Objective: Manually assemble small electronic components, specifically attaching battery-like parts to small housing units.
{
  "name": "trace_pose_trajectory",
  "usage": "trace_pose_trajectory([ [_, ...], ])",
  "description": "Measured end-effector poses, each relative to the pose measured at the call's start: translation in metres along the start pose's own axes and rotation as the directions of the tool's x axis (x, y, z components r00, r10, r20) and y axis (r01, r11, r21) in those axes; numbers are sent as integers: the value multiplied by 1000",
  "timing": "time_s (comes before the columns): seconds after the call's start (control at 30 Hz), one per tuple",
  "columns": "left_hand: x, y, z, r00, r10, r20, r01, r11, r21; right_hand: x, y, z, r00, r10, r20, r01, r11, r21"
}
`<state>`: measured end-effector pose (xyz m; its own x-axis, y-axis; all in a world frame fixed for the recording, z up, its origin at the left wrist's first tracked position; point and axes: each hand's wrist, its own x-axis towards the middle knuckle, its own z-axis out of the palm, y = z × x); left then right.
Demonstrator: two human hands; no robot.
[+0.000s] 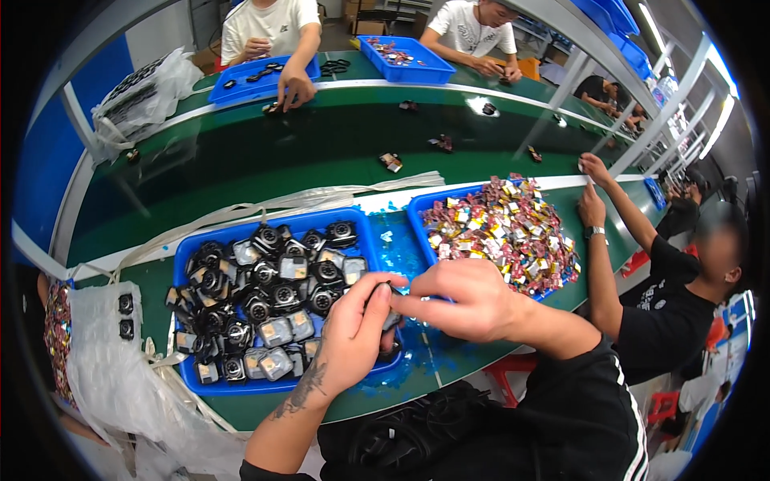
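Housings (282,295) in left tray (370,244); components (501,232) in right tray (419,228); conveyor belt (321,148) behind.

Co-workers and clutter around a green belt (313,148).
Across it sit a person in a white shirt (277,30) and another, also white-shirted (473,30); a black item, perhaps scissors (334,67), lies nearby. A plastic bag (164,80) slumps at upper left; a red stool (512,365) stands near a black-shirted person (666,301).

Your black right sleeve (565,397) has white stripes (634,401); a dark tattoo (310,388) patterns your left forearm (282,437). Your left tray (281,388) is blue under black-and-grey casings (264,273); your right tray (418,228), also blue, bears dark red circuit boards (507,232) with white and yellow parts. Your table (468,362) is green.
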<state>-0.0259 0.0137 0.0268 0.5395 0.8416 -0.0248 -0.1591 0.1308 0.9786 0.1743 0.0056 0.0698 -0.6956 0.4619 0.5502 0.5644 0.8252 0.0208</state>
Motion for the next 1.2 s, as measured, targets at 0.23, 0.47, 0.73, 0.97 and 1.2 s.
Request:
trace_pose_trajectory([
  [0.23, 12, -11, 2, 991, -131, -38, 105, 910, -401, -74, 78, -36, 719, 680, 143, -663, 733, -153],
  [0.47, 15, -17, 3, 976, -98, -196, 4, 904, -428, -86, 62, -45, 668, 706, 236, -688, 707, -164],
  [0.73, 12, -14, 7, 977, -109, -184, 40, 939, -343, -104, 59, -56, 357, 929, 99, -808, 254, 531],
  [0.97, 5, -28, 13, 985, 117, -128, -102, 988, 118, -67, -5, -21, 457, 870, 184, -405, 20, 914],
  [1.2, 4, -20, 11, 993, 121, -18, -119, 988, 99, -43, -31, 3, 808, 577, -116, -470, 751, 463],
])
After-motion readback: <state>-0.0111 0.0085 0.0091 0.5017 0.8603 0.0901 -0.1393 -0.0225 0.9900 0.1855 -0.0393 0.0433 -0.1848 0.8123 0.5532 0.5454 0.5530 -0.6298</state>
